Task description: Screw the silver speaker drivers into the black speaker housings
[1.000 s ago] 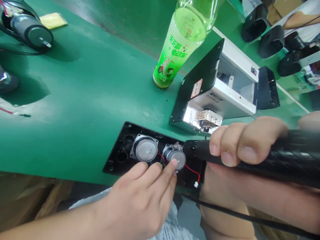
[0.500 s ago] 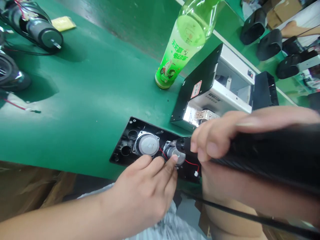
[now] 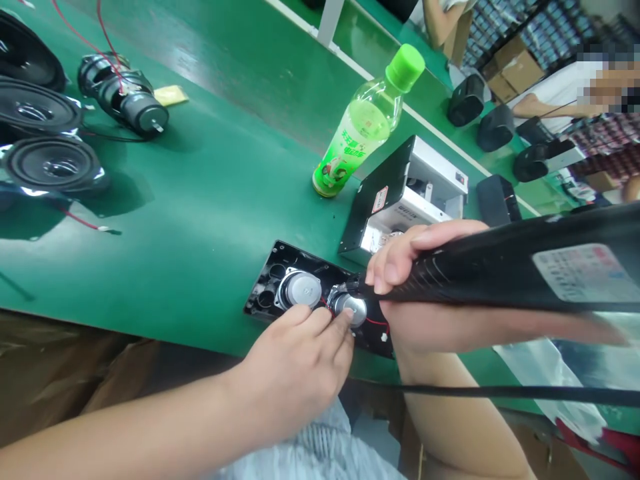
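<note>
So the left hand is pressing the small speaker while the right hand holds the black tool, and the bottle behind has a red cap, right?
The bottle has a green cap, not red; the head view shows it. The left hand does press the small speaker while the right hand holds the black tool.

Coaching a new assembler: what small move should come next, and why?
Probably settle the power screwdriver tip squarely at the upper edge of the right speaker driver before running it. The right hand grips the tool with its tip at that edge, the left hand fingertip presses the driver's back in the black panel, and a red wire runs nearby.
</note>
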Demonstrator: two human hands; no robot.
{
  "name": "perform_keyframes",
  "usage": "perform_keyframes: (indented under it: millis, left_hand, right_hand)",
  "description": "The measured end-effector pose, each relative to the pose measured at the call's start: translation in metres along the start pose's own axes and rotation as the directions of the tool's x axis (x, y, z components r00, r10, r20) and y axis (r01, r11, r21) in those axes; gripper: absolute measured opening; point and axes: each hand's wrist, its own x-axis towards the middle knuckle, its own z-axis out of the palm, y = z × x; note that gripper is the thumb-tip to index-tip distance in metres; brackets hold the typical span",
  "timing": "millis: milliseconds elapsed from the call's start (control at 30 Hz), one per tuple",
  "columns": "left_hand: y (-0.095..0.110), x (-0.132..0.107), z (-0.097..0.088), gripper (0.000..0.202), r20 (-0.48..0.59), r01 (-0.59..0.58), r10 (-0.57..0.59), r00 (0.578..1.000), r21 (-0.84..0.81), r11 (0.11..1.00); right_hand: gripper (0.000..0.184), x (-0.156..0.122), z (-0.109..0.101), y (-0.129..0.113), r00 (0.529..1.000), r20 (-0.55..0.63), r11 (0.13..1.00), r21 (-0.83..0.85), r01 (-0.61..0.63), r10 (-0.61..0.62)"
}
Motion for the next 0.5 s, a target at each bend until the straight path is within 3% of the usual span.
perform_keyframes:
  millis: [67,267,500]
  left_hand:
    - [0.000,0.001,0.001,0.019,-0.020,0.000,0.000,1.000,0.008,1.000]
    - [-0.001,0.001,0.000,0.022,-0.009,-0.006,0.006,1.000,0.021,1.000]
    - [-0.002,0.002,0.000,0.020,-0.024,-0.004,0.005,1.000,0.021,1.000]
  right_hand:
    - [0.076,-0.003,0.006,0.001,0.995,-0.091,0.998,0.050,0.041,-0.036]
    - [0.078,0.000,0.005,0.002,1.000,0.012,0.995,0.101,0.007,-0.009]
    - [0.080,0.002,0.012,0.012,0.998,-0.067,0.983,0.183,0.006,0.006]
